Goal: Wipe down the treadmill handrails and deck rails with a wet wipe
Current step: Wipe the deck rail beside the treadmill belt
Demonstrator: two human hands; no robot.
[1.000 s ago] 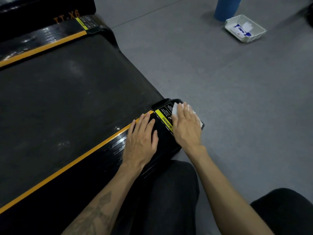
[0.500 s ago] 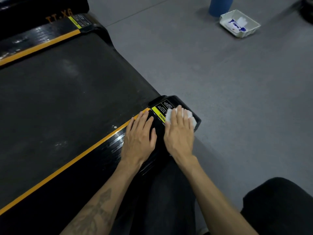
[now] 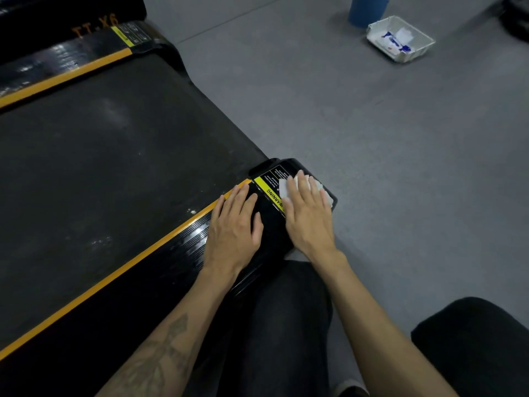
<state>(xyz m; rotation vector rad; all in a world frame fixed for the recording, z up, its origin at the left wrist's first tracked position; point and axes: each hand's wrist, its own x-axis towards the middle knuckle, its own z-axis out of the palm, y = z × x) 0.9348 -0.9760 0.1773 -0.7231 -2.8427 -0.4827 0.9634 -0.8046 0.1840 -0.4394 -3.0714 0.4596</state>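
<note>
The right hand (image 3: pixel 307 213) presses the wet wipe (image 3: pixel 286 189) flat, fingers straight, on the deck rail (image 3: pixel 183 239) end cap at 3 o'clock. The left hand (image 3: pixel 233 224) rests flat beside it. Next, I think, wipe toward 7 o'clock.

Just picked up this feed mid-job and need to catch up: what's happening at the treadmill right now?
A person kneels beside the black treadmill deck rail with the orange stripe. Their right hand presses a white wet wipe flat onto the rail's black end cap, over its yellow warning label. The left hand rests flat on the rail beside it. A white plastic tray sits on the grey floor further off.
</note>
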